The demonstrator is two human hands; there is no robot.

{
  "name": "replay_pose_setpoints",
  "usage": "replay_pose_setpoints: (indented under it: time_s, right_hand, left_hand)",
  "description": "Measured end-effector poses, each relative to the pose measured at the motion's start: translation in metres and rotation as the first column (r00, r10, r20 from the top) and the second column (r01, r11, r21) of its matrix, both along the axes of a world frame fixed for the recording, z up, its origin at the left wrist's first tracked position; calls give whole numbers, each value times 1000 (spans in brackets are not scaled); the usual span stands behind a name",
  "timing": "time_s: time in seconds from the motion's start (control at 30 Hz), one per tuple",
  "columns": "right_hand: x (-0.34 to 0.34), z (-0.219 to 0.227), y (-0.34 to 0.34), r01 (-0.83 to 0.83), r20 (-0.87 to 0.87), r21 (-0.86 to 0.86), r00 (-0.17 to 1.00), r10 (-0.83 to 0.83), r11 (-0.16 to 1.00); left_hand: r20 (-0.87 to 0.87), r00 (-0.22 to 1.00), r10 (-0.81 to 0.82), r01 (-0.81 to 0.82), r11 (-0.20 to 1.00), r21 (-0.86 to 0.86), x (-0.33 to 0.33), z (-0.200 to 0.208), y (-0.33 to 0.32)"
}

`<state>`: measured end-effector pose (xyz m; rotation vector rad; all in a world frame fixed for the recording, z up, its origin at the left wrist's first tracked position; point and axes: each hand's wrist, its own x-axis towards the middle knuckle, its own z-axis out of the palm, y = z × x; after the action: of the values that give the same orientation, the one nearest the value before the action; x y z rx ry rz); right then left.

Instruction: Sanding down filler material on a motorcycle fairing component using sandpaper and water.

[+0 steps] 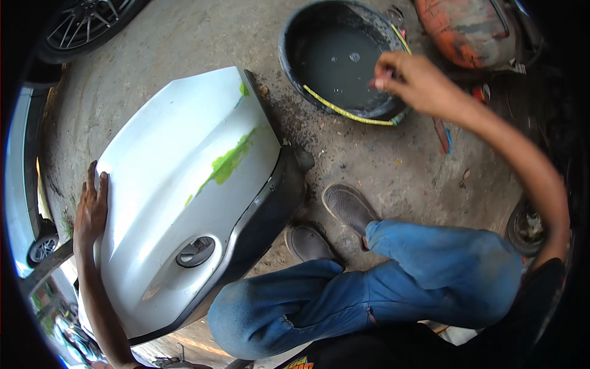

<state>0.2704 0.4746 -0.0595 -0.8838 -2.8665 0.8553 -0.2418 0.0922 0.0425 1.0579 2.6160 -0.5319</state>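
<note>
A silver-white car bumper (178, 154) with a black lower edge lies at my left. It has a smeared bright green patch (227, 161) and a round lamp opening (195, 252). My left hand (92, 209) rests along the bumper's left edge, fingers stretched out. Over the right rim of a black tub (284, 58) of murky water is my right hand (415, 80). Its fingers are pinched together around something small and dark reddish; what that is I cannot make out. Yellow edging (350, 115) runs along part of the tub's rim.
A flat tool (441, 136) with a blue edge lies on the concrete beside the tub. At the top right is a worn orange-red metal body (464, 31). Car wheels (83, 24) stand top left and far left. My shoes (349, 206) are between bumper and tub.
</note>
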Motion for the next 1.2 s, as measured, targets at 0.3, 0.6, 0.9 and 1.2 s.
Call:
replay_pose_setpoints:
  time_s: [0.3, 0.6, 0.9, 1.2]
  right_hand:
    - [-9, -101, 2, 6, 198, 218, 979, -50, 976]
    - [-32, -93, 20, 366, 326, -273, 905, -272, 890]
    - [-48, -38, -22, 402, -73, -416, 879, -471, 816]
    - [-133, -101, -161, 67, -164, -950, 721, -673, 304]
  left_hand:
    - [99, 994, 41, -54, 990, 130, 27, -14, 30]
    - [111, 994, -6, -22, 969, 247, 13, -24, 15]
    - [83, 995, 63, -79, 973, 217, 7, -24, 10]
    - [103, 992, 80, -102, 967, 232, 14, -23, 20]
